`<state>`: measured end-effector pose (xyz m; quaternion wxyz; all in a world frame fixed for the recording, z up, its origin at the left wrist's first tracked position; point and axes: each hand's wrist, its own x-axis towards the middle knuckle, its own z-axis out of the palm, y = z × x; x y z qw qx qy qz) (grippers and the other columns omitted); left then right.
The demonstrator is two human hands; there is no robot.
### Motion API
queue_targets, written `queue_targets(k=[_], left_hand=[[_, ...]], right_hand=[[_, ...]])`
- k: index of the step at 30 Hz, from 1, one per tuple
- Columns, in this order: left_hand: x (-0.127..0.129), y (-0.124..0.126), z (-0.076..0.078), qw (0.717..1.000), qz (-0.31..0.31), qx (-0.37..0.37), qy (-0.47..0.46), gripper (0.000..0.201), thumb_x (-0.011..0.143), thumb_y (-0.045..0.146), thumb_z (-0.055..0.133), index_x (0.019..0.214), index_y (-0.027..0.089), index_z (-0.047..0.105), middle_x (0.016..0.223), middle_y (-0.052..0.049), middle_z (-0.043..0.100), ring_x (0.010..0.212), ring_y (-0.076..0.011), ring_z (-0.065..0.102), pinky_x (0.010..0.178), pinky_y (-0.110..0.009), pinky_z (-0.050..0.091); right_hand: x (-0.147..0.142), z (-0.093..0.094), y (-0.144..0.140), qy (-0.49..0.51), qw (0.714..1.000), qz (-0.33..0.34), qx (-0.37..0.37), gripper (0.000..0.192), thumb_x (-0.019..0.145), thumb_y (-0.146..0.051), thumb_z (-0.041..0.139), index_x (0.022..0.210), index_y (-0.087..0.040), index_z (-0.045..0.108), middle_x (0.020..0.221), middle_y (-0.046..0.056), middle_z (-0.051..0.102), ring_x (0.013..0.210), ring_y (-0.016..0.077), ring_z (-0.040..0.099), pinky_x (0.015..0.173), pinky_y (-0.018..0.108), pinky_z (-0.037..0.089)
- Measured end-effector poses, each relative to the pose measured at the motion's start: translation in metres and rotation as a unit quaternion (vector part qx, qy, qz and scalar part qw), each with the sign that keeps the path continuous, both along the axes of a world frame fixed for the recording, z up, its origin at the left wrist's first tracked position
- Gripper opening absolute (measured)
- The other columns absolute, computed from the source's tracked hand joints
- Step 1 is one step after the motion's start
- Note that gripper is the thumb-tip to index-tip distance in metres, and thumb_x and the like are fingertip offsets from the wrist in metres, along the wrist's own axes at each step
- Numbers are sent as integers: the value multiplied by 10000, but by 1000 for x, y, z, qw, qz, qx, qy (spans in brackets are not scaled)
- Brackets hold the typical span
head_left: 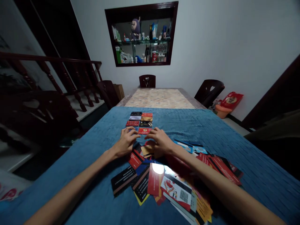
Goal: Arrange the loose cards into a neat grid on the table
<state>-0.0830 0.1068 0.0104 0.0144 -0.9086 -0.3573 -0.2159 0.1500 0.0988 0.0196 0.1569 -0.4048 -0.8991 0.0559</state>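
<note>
Small printed cards lie in two neat columns on the blue cloth, among them a black card (pixel 145 124) and a red card (pixel 143 131) at the near end. My left hand (pixel 127 141) rests at the near end of the left column, its bent fingers partly covering a blue card there. Beside the near red card, my right hand (pixel 160 140) has its fingertips at that card's right edge, fingers bent and slightly apart. Below both hands spreads a loose pile of cards, with a yellowish card (pixel 146 151), a black card (pixel 124 180) and a red card (pixel 155 184).
More cards, a blue card (pixel 184 145) and a red card (pixel 222 168), lie right of my right forearm. The blue cloth (pixel 98 137) covers the near table. Chairs, like the dark chair (pixel 208 92), stand around it, and a railing (pixel 49 59) runs left.
</note>
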Motion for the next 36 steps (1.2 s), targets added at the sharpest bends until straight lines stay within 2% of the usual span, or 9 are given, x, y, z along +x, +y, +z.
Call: queue_targets(k=[7,13,17,25,36], left_hand=[[-26,-16,-9,994,-12,-104,-21,293,898,121,481,1091,195,689,1101,-84,662,1202,-269,424,1053,-496,324],[-37,-27,-3,985,-28,-167,-18,270,877,159,534,1089,204,694,1179,-79,638,1251,-276,388,1115,-505,301],[-39,-33,2,979,-32,-201,1,338,836,136,548,1141,212,673,1260,-78,602,1282,-287,362,1129,-537,285],[-36,-37,-1,975,-42,-219,27,437,786,168,605,1219,215,626,1302,-93,573,1305,-306,354,1121,-583,287],[-38,-39,5,963,-33,-263,43,431,854,244,616,1284,257,590,1333,-95,547,1301,-287,353,1123,-568,276]], right_hand=[[-28,3,-35,-47,998,48,9,217,940,-306,562,1102,-221,678,1113,81,649,1064,249,465,819,376,355],[-38,4,-51,-82,993,79,3,268,895,-405,624,1053,-195,674,1146,99,641,1092,272,460,834,397,354],[-39,3,-53,-110,990,90,-24,338,842,-428,683,1090,-200,675,1187,107,629,1118,294,455,855,421,356],[-38,4,-52,-110,989,88,-53,404,831,-446,695,1151,-202,657,1251,114,606,1153,301,443,880,436,356],[-38,-5,-50,-97,990,102,-29,304,886,-389,636,1129,-208,660,1192,93,628,1112,277,444,863,404,356]])
